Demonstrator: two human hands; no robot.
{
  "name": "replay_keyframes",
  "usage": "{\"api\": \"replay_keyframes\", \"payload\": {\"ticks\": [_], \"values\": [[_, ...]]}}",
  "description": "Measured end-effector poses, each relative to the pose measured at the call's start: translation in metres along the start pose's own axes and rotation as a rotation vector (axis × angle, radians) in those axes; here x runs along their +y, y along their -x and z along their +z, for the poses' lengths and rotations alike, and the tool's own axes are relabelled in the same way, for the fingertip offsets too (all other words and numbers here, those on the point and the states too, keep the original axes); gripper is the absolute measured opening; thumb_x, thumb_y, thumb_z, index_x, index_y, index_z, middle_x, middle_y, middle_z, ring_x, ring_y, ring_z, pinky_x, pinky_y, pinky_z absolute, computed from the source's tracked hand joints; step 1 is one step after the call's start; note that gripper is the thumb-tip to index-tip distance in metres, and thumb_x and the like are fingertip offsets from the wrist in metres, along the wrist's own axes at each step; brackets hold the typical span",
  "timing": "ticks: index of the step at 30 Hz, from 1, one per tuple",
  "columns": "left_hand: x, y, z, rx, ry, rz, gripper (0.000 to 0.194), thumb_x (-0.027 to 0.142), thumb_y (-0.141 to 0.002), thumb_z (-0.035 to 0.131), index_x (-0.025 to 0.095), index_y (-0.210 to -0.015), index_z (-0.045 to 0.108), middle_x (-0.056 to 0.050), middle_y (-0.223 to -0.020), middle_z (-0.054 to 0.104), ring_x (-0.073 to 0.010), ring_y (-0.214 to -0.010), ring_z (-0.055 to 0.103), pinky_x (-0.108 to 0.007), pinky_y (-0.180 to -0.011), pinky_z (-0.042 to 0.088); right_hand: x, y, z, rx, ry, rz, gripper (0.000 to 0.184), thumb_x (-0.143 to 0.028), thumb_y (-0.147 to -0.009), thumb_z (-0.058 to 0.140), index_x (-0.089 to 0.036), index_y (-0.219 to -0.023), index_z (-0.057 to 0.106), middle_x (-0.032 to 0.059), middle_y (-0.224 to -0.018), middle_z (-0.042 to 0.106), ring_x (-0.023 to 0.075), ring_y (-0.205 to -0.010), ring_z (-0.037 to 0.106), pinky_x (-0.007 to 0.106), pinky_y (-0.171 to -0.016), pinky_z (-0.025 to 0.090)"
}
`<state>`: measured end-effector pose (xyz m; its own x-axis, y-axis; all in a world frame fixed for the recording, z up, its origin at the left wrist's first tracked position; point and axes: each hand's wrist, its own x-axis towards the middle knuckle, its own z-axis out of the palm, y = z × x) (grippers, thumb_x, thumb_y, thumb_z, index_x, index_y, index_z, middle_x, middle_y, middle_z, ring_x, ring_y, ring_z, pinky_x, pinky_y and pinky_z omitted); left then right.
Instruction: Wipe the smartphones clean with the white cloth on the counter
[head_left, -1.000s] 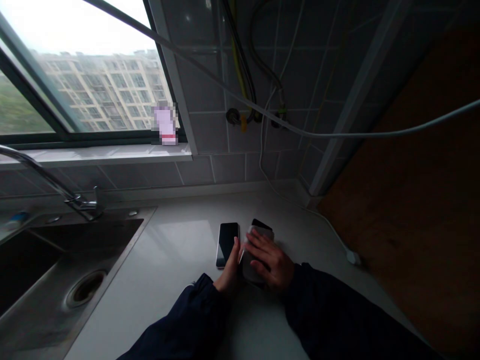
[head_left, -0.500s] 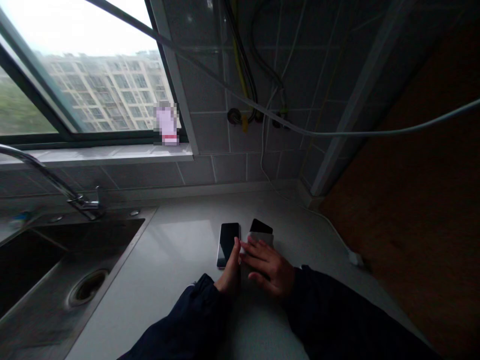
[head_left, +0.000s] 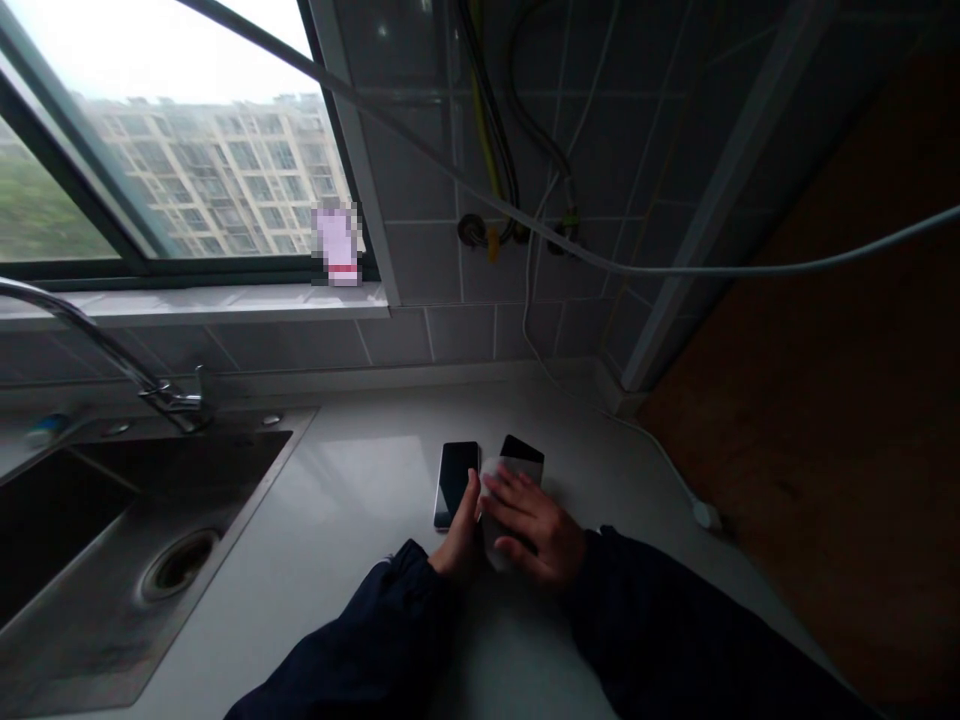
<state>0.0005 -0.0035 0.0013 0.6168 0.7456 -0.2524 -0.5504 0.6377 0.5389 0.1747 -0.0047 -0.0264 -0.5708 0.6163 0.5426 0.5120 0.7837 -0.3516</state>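
Note:
On the worktop lies a black-screened smartphone [head_left: 456,485], just left of my hands. My left hand [head_left: 459,545] is closed at the edge of a pale, thin, slightly see-through flat thing [head_left: 491,555]; its thumb points up and its other fingers are hidden. Whether the pale thing is a case or a wipe I cannot tell. My right hand [head_left: 544,535] lies over it with fingers stretched out and slightly apart, touching its top. A dark flat object [head_left: 523,449] with a straight edge shows beyond the right fingertips, partly covered by the pale thing.
A steel sink [head_left: 255,490] with a tap [head_left: 169,395] is on the left. Behind the white worktop [head_left: 360,560] are a tiled wall with hoses and a white cable [head_left: 675,268] crossing in front. A white plug [head_left: 706,516] lies at the right, near a brown wooden panel [head_left: 810,420].
My right hand has shifted slightly left over the pale thing, and more of that thing now shows between my hands. My left hand stays almost in place.

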Motion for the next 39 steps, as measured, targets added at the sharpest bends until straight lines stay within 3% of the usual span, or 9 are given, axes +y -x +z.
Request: {"api": "replay_keyframes", "payload": {"ticks": [2,6,11,15,19,24,29,34,39], "values": [[0.001,0.000,0.001,0.004,0.000,-0.034,0.080,0.069,-0.098,0.035,0.013,-0.154,0.046,-0.018,-0.141,0.064,-0.0336,-0.136,0.055,-0.045,-0.118,0.037,0.000,0.000,0.000,-0.031,-0.020,-0.040,0.057,-0.050,-0.106,0.040,-0.021,-0.154,0.048,0.0101,-0.162,0.041,0.0299,-0.155,0.030,0.057,-0.123,0.033],[0.001,0.000,0.002,-0.001,0.001,0.103,0.071,0.062,-0.101,0.040,0.020,-0.157,0.042,-0.013,-0.143,0.063,-0.0308,-0.135,0.057,-0.042,-0.117,0.039,0.001,-0.001,-0.001,0.063,0.022,0.137,0.056,-0.045,-0.108,0.034,-0.016,-0.154,0.047,0.0152,-0.162,0.040,0.0321,-0.154,0.030,0.061,-0.121,0.035],[0.001,0.001,0.001,0.007,0.030,-0.027,0.080,0.069,-0.097,0.041,0.016,-0.157,0.043,-0.018,-0.140,0.064,-0.0339,-0.129,0.061,-0.044,-0.111,0.044,0.002,-0.001,0.002,-0.027,-0.024,-0.013,0.056,-0.050,-0.106,0.040,-0.022,-0.154,0.048,0.0098,-0.162,0.041,0.0291,-0.155,0.031,0.056,-0.123,0.034],[0.002,0.002,0.002,0.006,0.029,0.070,0.072,0.062,-0.099,0.045,0.023,-0.159,0.039,-0.014,-0.143,0.063,-0.0325,-0.130,0.061,-0.044,-0.111,0.045,0.002,-0.001,0.002,0.051,0.019,0.159,0.053,-0.042,-0.108,0.036,-0.019,-0.155,0.046,0.0121,-0.162,0.040,0.0307,-0.155,0.030,0.060,-0.122,0.034],[0.003,0.002,0.003,0.059,0.019,-0.035,0.077,0.067,-0.098,0.039,0.018,-0.157,0.042,-0.017,-0.139,0.065,-0.0344,-0.130,0.060,-0.046,-0.113,0.043,-0.001,-0.001,0.000,-0.024,-0.025,0.004,0.057,-0.049,-0.105,0.045,-0.021,-0.155,0.046,0.0097,-0.163,0.039,0.0300,-0.155,0.029,0.058,-0.124,0.031],[0.001,0.000,0.003,0.036,0.001,0.081,0.069,0.062,-0.101,0.040,0.021,-0.155,0.046,-0.013,-0.141,0.065,-0.0308,-0.131,0.060,-0.042,-0.114,0.042,-0.001,-0.001,-0.002,0.028,0.004,0.155,0.055,-0.043,-0.106,0.042,-0.020,-0.156,0.044,0.0118,-0.163,0.039,0.0310,-0.155,0.029,0.059,-0.122,0.033],[0.001,-0.001,-0.002,0.070,0.016,-0.021,0.076,0.067,-0.099,0.040,0.015,-0.154,0.047,-0.017,-0.140,0.065,-0.0326,-0.131,0.060,-0.042,-0.114,0.041,-0.001,0.000,0.003,-0.020,-0.037,-0.011,0.058,-0.049,-0.103,0.047,-0.021,-0.154,0.047,0.0098,-0.162,0.041,0.0296,-0.155,0.030,0.056,-0.124,0.031],[0.002,0.000,0.000,0.029,-0.026,0.082,0.071,0.064,-0.099,0.044,0.022,-0.157,0.043,-0.012,-0.143,0.063,-0.0308,-0.132,0.059,-0.041,-0.113,0.043,0.003,0.000,0.003,0.076,0.009,0.178,0.056,-0.046,-0.106,0.042,-0.020,-0.154,0.047,0.0122,-0.162,0.040,0.0312,-0.154,0.031,0.060,-0.122,0.033],[0.004,0.005,0.008,0.102,-0.019,-0.007,0.076,0.066,-0.099,0.037,0.018,-0.158,0.040,-0.015,-0.143,0.063,-0.0319,-0.132,0.059,-0.043,-0.111,0.045,0.002,0.000,-0.001,-0.014,-0.047,0.042,0.056,-0.049,-0.104,0.046,-0.022,-0.153,0.048,0.0100,-0.162,0.042,0.0300,-0.155,0.031,0.058,-0.124,0.030]]}}
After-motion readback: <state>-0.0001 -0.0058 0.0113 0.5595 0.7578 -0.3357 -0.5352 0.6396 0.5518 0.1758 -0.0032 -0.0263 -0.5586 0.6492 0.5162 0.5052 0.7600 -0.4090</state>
